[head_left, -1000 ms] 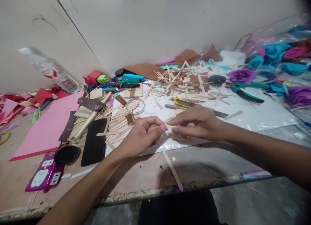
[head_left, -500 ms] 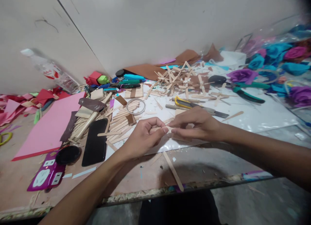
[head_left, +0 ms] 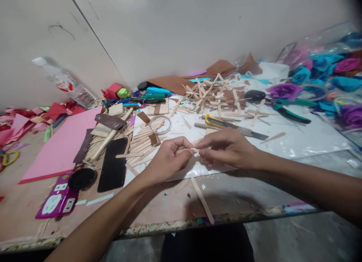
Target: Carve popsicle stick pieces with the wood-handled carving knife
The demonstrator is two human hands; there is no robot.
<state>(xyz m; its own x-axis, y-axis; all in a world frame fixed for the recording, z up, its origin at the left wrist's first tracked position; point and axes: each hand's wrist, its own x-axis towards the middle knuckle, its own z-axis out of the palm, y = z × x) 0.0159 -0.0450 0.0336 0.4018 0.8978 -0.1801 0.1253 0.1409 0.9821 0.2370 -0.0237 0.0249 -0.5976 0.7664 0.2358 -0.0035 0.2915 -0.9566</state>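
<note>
Above the front part of the white sheet, my left hand (head_left: 171,158) pinches a small wooden craft stick (head_left: 196,151) between thumb and fingers. My right hand (head_left: 233,148) meets it from the other side, thumb and index finger closed on the same stick's end; most of the stick is hidden by the fingers. Just left of my left hand lies a pile of loose craft sticks (head_left: 144,139) with a roll of tape (head_left: 160,124) on top. Behind my right hand are a yellow-and-black box cutter (head_left: 215,120) and a metal blade tool (head_left: 258,136).
One craft stick (head_left: 202,201) lies near the table's front edge. To the left are a black phone (head_left: 113,164), a purple power strip (head_left: 58,198) and pink paper (head_left: 63,145). Joined sticks (head_left: 210,94) are heaped behind; green-handled pliers (head_left: 294,113) and paper flowers (head_left: 284,92) lie right.
The view has shifted slightly, so the table's things appear a little further right and lower. Both hands keep nearly the same pose around the craft stick.
</note>
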